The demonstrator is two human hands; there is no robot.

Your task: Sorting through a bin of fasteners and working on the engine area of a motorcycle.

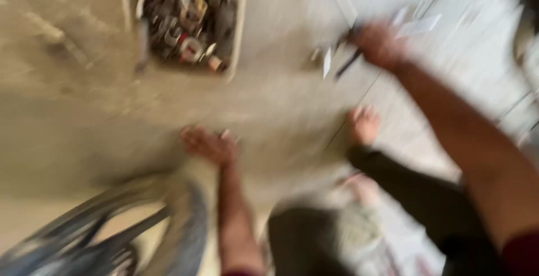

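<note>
Lying at the near left, blurred: a dark curved frame (84, 236) of bars, perhaps a chair, too smeared to tell for sure. Standing at the far left on the pale floor (73, 113): a shallow light-walled tray (238, 23) crammed with small dark and metallic odds and ends, a few reddish bits showing among them, none clear enough to name. Reaching out over the floor at the near middle: the left hand (209, 144), palm down, fingers spread and holding nothing, either touching the floor or just above it, impossible to tell which through the blur. Showing just right of the middle: a bare foot (365, 124) at the end of a dark trouser leg (415, 189), resting by a seam where the floor turns to lighter boards. Stretching to the far right: the right hand (379, 44), fingers curled closed around a thin dark rod-like tool (348, 64) slanting down to the left from the fist. Lying scattered about that hand, on the light boards: small flat white pieces (421, 26), thin and angular, like card or plastic offcuts, one sliver (327, 62) just beside the tool's lower end; whether any is being touched cannot be told.
</note>
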